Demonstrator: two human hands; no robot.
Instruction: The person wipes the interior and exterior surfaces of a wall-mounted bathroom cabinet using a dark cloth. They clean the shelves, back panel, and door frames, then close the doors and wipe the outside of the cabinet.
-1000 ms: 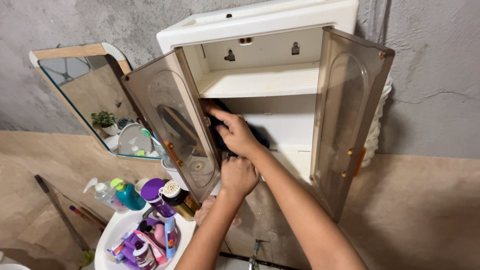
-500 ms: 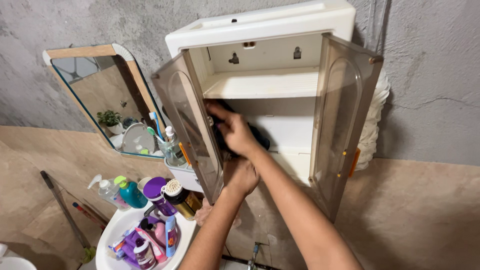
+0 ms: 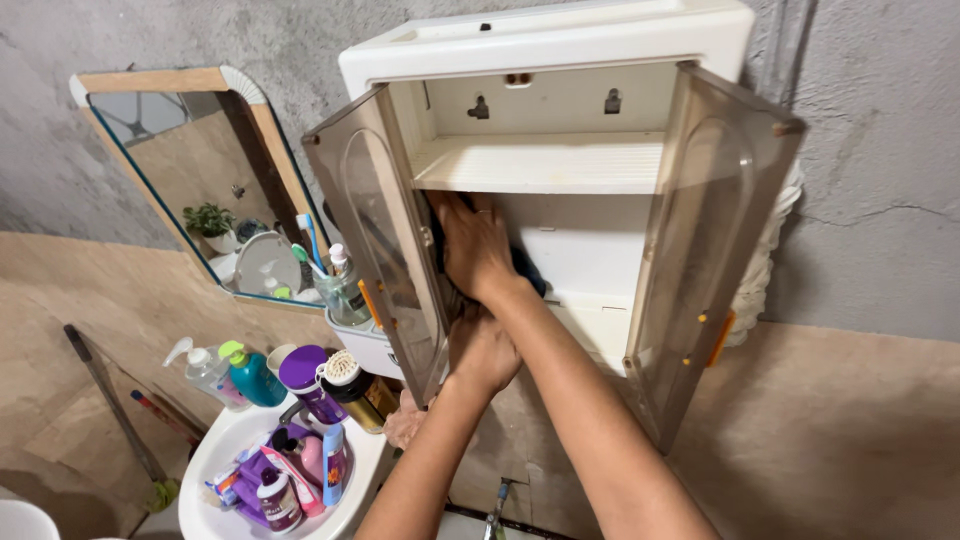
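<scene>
High on the rough grey wall hangs a cream plastic wall cabinet (image 3: 560, 40), boxy, with smooth smoky translucent doors (image 3: 385, 235) swung open and a ribbed upper shelf. Inside the lower bay, the right hand (image 3: 478, 245) presses fingers-spread on a dark soft cloth (image 3: 528, 272) against the back panel; firm, flat pressure into the corners would serve best. Just below, the left hand (image 3: 485, 350) is curled; its grip cannot be told.

Cream cabinet (image 3: 560, 40) had smoky brown see-through doors (image 3: 715, 240); a dark blue cloth (image 3: 528, 268) showed inside. Purple cap (image 3: 302, 367), teal bottle (image 3: 252, 378), white sink (image 3: 215, 455), grey wall (image 3: 880, 150).
</scene>
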